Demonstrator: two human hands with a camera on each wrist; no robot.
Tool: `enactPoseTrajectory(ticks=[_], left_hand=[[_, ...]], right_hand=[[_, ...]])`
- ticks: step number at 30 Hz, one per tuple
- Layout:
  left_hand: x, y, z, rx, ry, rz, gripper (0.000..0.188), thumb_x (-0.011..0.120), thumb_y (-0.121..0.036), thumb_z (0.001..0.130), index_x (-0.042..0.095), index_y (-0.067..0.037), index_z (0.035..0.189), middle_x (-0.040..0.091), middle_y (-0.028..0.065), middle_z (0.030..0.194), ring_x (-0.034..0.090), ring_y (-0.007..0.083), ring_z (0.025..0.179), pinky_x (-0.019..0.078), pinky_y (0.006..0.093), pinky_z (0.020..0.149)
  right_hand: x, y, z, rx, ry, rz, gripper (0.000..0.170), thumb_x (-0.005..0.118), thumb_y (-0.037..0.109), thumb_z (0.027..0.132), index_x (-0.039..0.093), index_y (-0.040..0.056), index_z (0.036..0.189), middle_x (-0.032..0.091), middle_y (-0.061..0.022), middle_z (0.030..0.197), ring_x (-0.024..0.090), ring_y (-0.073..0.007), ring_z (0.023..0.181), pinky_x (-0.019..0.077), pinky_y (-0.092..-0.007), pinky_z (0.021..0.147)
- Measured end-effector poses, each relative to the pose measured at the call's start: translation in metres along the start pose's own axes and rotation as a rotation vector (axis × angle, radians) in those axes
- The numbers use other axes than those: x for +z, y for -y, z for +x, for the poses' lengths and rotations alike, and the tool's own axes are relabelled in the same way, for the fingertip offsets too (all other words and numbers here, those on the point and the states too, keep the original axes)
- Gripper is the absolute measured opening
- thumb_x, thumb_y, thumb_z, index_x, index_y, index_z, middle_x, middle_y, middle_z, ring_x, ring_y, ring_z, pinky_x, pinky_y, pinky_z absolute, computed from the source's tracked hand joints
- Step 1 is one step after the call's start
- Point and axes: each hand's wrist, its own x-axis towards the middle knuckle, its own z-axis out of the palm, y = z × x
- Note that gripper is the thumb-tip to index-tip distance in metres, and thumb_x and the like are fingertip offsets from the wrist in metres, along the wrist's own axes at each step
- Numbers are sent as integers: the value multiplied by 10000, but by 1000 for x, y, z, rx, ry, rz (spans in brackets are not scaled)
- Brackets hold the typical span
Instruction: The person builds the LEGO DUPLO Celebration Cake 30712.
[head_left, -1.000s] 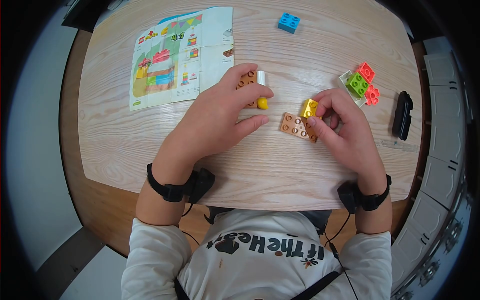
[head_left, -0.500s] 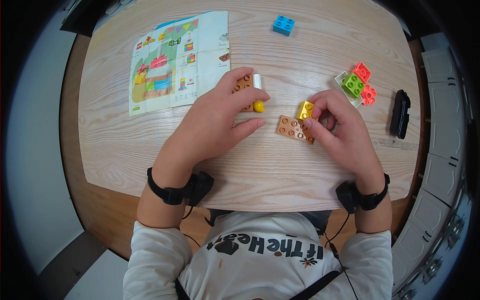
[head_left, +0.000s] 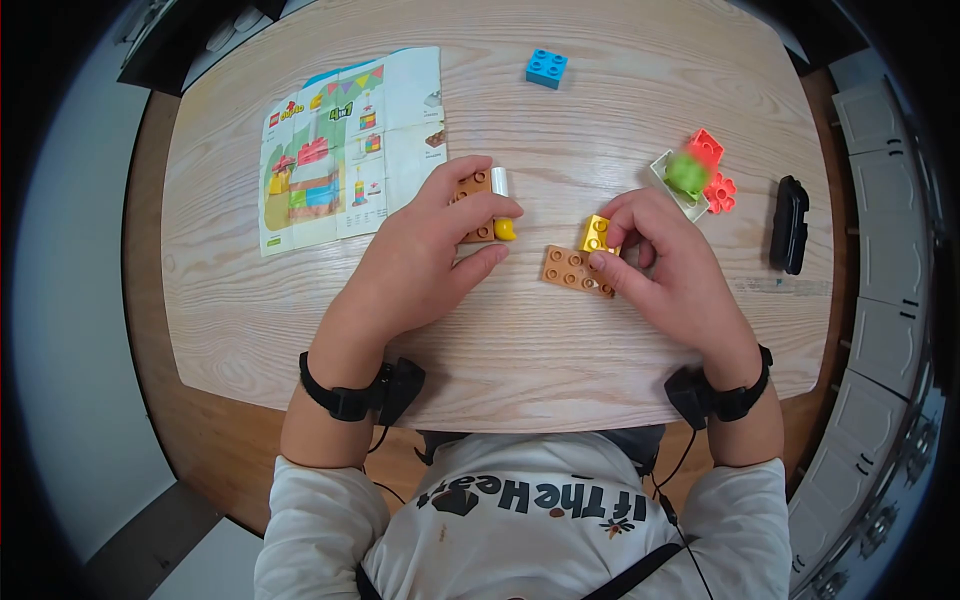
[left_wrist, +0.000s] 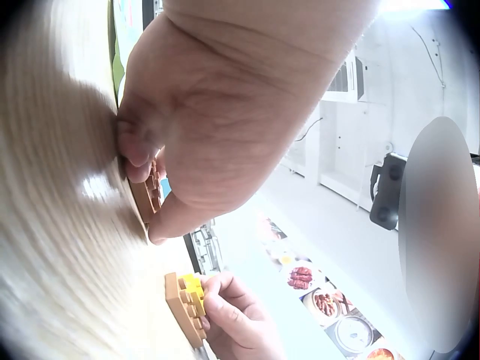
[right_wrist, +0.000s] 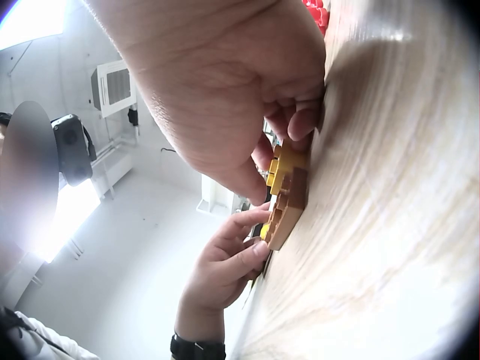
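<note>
In the head view, the left hand rests over a brown studded brick, index finger lying across it and thumb spread apart. A white cylindrical piece and a small rounded yellow piece are at that brick's right side. The right hand pinches a yellow studded brick between thumb and fingers. That brick sits at the upper right of a second brown brick, partly covered by the thumb. In the right wrist view, the yellow brick is against the brown one.
An unfolded picture sheet lies at the left. A blue brick is at the back. Right of the hands are a white piece, a blurred green brick, a red brick and a red flower. Farther right lies a black case.
The head view has shifted, so the tabletop things appear lower and farther left. Both hands keep nearly the same places against their bricks.
</note>
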Motion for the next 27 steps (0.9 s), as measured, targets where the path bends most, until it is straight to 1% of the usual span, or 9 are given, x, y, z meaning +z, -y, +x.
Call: enactPoseTrajectory(ticks=[3,6,9,12,15,20,24,27], left_hand=[[2,1,0,12,-6,-25,340,812,-49,943,757,-142,1265,563,89,1556,663,137,893,551,259,722],[3,5,0,37,-24,-46,339,804,-40,946,757,-140,1267,567,92,1548,671,142,904,554,257,722],[4,7,0,35,-29,-72,343,801,-35,945,754,-134,1271,575,95,1537,681,150,934,565,267,739],[4,6,0,35,-22,-66,373,809,-35,938,744,-133,1292,584,92,1529,691,165,979,579,284,770],[4,3,0,53,-7,-39,438,823,-39,923,720,-141,1336,587,85,1538,702,195,1047,588,294,797],[3,5,1,104,-8,-20,542,836,-34,900,678,-155,1404,583,80,1562,702,236,1143,598,295,818],[4,5,1,109,19,-31,561,819,-11,899,671,-154,1421,574,86,1567,704,241,1152,610,298,825],[5,5,0,131,34,-47,569,804,6,901,665,-147,1431,565,96,1570,707,249,1156,620,304,831]], right_hand=[[-1,2,-1,-60,13,-47,312,862,83,908,597,25,1063,587,-81,1029,607,-207,860,537,-325,752],[-5,4,-1,-92,58,-68,396,896,83,863,600,25,1119,597,-98,1105,629,-235,959,564,-342,836],[-5,7,-1,-139,88,-79,452,902,53,833,595,22,1163,602,-114,1195,645,-253,1043,577,-350,903],[-3,6,-2,-105,81,-82,480,896,25,822,597,19,1196,604,-117,1245,656,-264,1081,581,-355,939],[-2,3,-2,-79,67,-66,482,883,15,827,603,17,1220,611,-114,1251,659,-273,1096,581,-360,941],[-3,3,-1,-82,49,-71,464,852,-3,847,617,22,1247,602,-104,1263,635,-247,1077,568,-335,899],[0,3,-2,-77,22,-58,465,837,-17,853,627,35,1265,593,-94,1277,616,-224,1052,555,-319,875],[1,4,-1,-79,0,-87,501,838,-15,852,634,51,1305,592,-90,1301,612,-218,1034,556,-320,878]])
